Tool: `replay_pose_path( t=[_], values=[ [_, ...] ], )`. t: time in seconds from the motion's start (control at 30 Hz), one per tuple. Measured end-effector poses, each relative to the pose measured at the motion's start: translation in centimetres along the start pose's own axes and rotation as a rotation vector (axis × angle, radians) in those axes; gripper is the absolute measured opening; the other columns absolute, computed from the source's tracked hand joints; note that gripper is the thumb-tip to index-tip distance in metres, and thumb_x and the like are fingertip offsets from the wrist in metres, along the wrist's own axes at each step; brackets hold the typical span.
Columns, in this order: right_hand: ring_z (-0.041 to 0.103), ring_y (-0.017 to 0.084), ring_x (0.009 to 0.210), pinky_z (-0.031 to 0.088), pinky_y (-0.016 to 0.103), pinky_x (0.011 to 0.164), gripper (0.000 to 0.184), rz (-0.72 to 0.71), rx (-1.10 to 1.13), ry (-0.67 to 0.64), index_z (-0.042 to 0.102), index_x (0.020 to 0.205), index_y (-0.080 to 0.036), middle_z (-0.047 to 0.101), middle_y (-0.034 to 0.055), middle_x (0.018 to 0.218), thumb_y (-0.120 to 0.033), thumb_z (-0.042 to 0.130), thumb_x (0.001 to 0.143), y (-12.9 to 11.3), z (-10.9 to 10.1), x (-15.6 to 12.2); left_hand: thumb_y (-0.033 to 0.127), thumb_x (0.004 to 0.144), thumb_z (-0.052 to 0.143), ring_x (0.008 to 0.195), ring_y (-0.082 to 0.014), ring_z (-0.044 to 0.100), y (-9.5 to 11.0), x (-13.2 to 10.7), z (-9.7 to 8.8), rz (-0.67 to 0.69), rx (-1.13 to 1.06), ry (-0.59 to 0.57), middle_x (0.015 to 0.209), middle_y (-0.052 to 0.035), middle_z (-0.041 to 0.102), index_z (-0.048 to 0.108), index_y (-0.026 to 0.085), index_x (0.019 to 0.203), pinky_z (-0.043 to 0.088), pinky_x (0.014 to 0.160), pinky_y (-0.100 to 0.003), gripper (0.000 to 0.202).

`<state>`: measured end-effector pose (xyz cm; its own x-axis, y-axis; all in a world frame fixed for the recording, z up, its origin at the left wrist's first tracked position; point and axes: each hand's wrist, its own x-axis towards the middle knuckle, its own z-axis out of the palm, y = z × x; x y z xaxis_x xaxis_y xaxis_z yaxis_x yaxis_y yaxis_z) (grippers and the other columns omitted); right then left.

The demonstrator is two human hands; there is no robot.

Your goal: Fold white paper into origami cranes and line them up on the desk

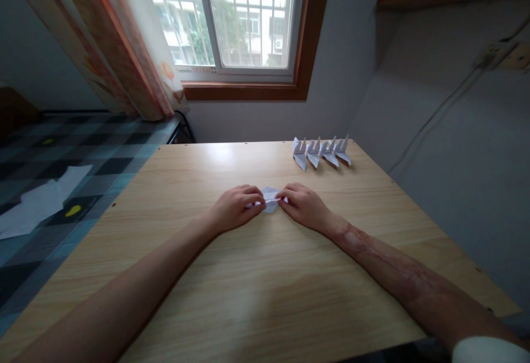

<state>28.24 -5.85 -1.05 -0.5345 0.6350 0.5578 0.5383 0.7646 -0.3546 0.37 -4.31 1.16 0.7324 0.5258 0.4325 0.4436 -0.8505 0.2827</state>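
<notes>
A small folded piece of white paper [270, 192] lies on the wooden table between my two hands. My left hand [240, 206] is closed on its left end, thumb and fingers pinching the edge. From the other side my right hand [303, 204] pinches the right end. The middle of the paper shows a crease running across, with pointed flaps above and below it. Its two ends are partly hidden under my fingers.
Several white paper cranes [322, 154] stand in a row at the table's back right. Loose white sheets [39, 203] lie on the checked bed [120, 147] to the left. A window [248, 20] and a wall are behind the table [256, 280].
</notes>
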Motion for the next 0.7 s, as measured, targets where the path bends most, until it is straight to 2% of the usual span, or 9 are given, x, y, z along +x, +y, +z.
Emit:
replay_pose_path(
  t=[0.1,0.2,0.27,0.37,0.5,0.63,0.7],
  values=[
    [0.068,0.021,0.089,0.053,0.035,0.085,0.013,0.043,0.038,-0.029,0.077,0.114,-0.022,0.074,0.0055,0.098,-0.018,0.067,0.107,0.25,-0.02,0.01,0.030,0.110,0.058,0.086,-0.0183,0.073,0.03,-0.10,0.01,-0.053,-0.011,0.005,0.105,-0.0059,0.078,0.077,0.023,0.107,0.057,0.079,-0.030,0.020],
    [0.069,0.023,0.097,0.054,0.037,0.090,0.016,0.023,0.041,-0.040,0.079,0.114,-0.023,0.075,0.0070,0.103,-0.018,0.065,0.108,0.54,0.07,-0.05,0.029,0.109,0.057,0.082,-0.0157,0.073,-0.04,-0.25,-0.04,-0.088,-0.011,0.005,0.116,-0.0065,0.077,0.077,0.024,0.119,0.057,0.076,-0.029,0.022],
    [0.070,0.024,0.101,0.055,0.038,0.092,0.018,-0.002,0.042,-0.041,0.080,0.111,-0.024,0.075,0.0076,0.107,-0.016,0.064,0.108,0.67,0.15,-0.12,0.027,0.108,0.056,0.088,-0.0166,0.074,-0.06,-0.29,-0.09,-0.072,-0.009,-0.003,0.122,-0.0064,0.077,0.078,0.026,0.119,0.058,0.080,-0.030,0.024],
    [0.070,0.024,0.102,0.057,0.039,0.093,0.020,-0.018,0.059,-0.046,0.080,0.108,-0.025,0.075,0.0075,0.109,-0.013,0.065,0.104,0.60,0.15,-0.21,0.024,0.104,0.059,0.100,-0.0212,0.075,0.09,-0.20,-0.22,-0.020,-0.004,-0.022,0.120,-0.0062,0.079,0.080,0.027,0.110,0.059,0.091,-0.035,0.023],
    [0.069,0.027,0.110,0.058,0.044,0.100,0.016,-0.023,0.052,-0.041,0.078,0.107,-0.026,0.075,0.0092,0.118,-0.014,0.071,0.100,0.20,-0.09,-0.13,0.030,0.098,0.071,0.106,-0.0253,0.073,0.50,0.04,-0.49,0.003,0.014,-0.033,0.121,-0.0070,0.079,0.079,0.027,0.110,0.058,0.100,-0.042,0.015],
    [0.068,0.030,0.127,0.055,0.051,0.111,0.008,0.017,0.071,-0.046,0.074,0.108,-0.025,0.073,0.0127,0.140,-0.021,0.074,0.101,0.10,-0.18,0.05,0.033,0.106,0.065,0.111,-0.0246,0.074,0.36,0.12,-0.44,-0.036,-0.011,-0.027,0.129,-0.0081,0.077,0.079,0.026,0.107,0.057,0.103,-0.042,0.015],
    [0.069,0.030,0.129,0.054,0.052,0.112,0.008,0.050,0.091,-0.059,0.072,0.109,-0.024,0.074,0.0134,0.140,-0.021,0.074,0.102,0.27,-0.08,0.10,0.032,0.109,0.060,0.110,-0.0231,0.075,0.05,0.11,-0.24,-0.060,-0.034,-0.024,0.129,-0.0083,0.077,0.078,0.025,0.104,0.058,0.101,-0.039,0.020]
  ],
)
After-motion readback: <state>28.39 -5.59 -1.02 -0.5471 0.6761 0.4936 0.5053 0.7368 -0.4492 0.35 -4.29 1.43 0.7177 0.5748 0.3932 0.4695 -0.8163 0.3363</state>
